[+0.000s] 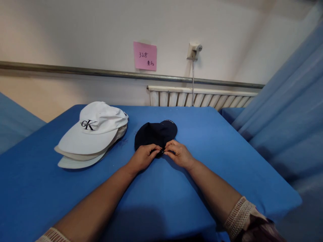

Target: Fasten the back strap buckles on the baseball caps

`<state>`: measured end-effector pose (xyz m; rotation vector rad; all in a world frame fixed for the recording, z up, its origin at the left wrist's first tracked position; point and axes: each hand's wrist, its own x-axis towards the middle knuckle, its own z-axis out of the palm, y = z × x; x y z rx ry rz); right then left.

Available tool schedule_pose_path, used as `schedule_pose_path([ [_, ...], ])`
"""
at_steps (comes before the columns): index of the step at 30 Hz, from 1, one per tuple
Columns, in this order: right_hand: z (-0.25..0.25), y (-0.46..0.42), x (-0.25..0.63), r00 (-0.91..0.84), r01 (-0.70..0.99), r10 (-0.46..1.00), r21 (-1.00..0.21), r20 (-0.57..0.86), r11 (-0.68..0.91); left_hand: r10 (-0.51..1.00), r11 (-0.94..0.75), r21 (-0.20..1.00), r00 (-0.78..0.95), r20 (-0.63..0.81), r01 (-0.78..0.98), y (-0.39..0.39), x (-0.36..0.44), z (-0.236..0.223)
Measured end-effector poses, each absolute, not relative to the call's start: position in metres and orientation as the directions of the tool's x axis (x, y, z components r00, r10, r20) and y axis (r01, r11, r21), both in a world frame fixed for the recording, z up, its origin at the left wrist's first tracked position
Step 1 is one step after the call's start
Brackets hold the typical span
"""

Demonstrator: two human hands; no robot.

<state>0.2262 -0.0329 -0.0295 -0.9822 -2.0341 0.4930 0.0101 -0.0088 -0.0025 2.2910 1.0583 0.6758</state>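
A black cap, its crown rounded and creased, was pinched at the near edge by the left hand and the right hand; its curved brim, marked with small pale print, was seen just beyond the right hand.

On the table, a stack of caps lies near the far left corner, one cap on another, the brims toward the left edge and the near side. Right of the stack and apart from it, a single cap lies about midway between the left and right edges, closer to the far edge, its brim to the far right. The left hand and right hand touch its near side. Behind the far edge, a radiator sits below a rail. Above the rail, a note is on the wall, left of a socket. A curtain hangs beyond the right edge.
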Motion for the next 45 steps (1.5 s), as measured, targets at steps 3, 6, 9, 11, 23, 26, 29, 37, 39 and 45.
schedule_pose_path([
  [3,-0.03,-0.033,0.226,-0.365,0.472,0.778,-0.618,0.511,0.628,0.769,-0.613,0.54,0.591,0.242,0.577,-0.008,0.009,0.0],
  [6,-0.029,-0.033,0.226,-0.373,0.465,0.762,-0.604,0.529,0.647,0.717,-0.682,0.437,0.654,0.24,0.587,-0.009,0.01,0.003],
  [9,-0.029,-0.032,0.225,-0.376,0.461,0.753,-0.596,0.54,0.658,0.694,-0.706,0.412,0.679,0.241,0.576,-0.011,0.012,0.004],
  [11,-0.029,-0.032,0.225,-0.381,0.452,0.751,-0.6,0.539,0.66,0.711,-0.685,0.449,0.66,0.243,0.574,-0.012,0.014,0.002],
  [23,-0.028,-0.034,0.224,-0.4,0.434,0.743,-0.603,0.537,0.669,0.793,-0.539,0.662,0.579,0.19,0.521,-0.009,0.013,0.001],
  [26,-0.028,-0.034,0.224,-0.382,0.443,0.759,-0.616,0.527,0.652,0.798,-0.533,0.678,0.566,0.206,0.506,-0.009,0.014,-0.001],
  [29,-0.027,-0.034,0.224,-0.331,0.473,0.784,-0.626,0.525,0.619,0.784,-0.573,0.667,0.555,0.277,0.477,-0.008,0.013,-0.005],
  [37,-0.026,-0.033,0.222,-0.278,0.496,0.83,-0.667,0.484,0.556,0.776,-0.575,0.639,0.587,0.23,0.511,-0.007,0.012,-0.01],
  [39,-0.026,-0.032,0.222,-0.277,0.487,0.831,-0.675,0.482,0.554,0.792,-0.536,0.678,0.577,0.198,0.503,-0.007,0.012,-0.01],
  [45,-0.033,-0.028,0.222,-0.22,0.496,0.867,-0.714,0.447,0.494,0.817,-0.397,0.834,0.561,0.131,0.383,-0.007,0.014,-0.008],
])
